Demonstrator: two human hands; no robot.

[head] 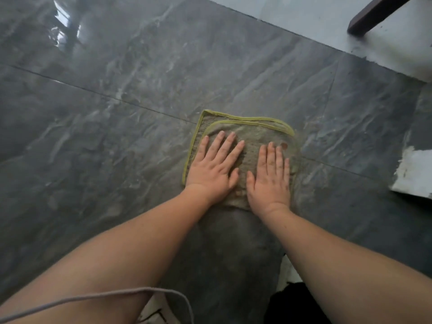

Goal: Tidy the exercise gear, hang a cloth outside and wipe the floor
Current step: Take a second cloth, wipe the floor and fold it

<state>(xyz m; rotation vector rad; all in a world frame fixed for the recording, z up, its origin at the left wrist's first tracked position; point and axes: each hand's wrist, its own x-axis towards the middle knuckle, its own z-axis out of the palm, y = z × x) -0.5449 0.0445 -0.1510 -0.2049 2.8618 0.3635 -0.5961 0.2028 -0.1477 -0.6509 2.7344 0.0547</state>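
Note:
A folded grey-green cloth [251, 136] with a yellow-green hem lies flat on the dark grey marbled floor tiles [117, 136], just right of centre. My left hand [215, 167] presses palm-down on the cloth's left half, fingers spread. My right hand [271, 176] presses palm-down on its right half, fingers close together. Both hands lie flat on top of the cloth rather than gripping it. The cloth's near edge is hidden under my wrists.
A white wall base [350, 26] runs along the top right, with a dark wooden leg [374, 15] leaning across it. A chipped white block [413, 174] juts in at the right edge. A thin grey cord [112, 294] hangs in front of my forearms.

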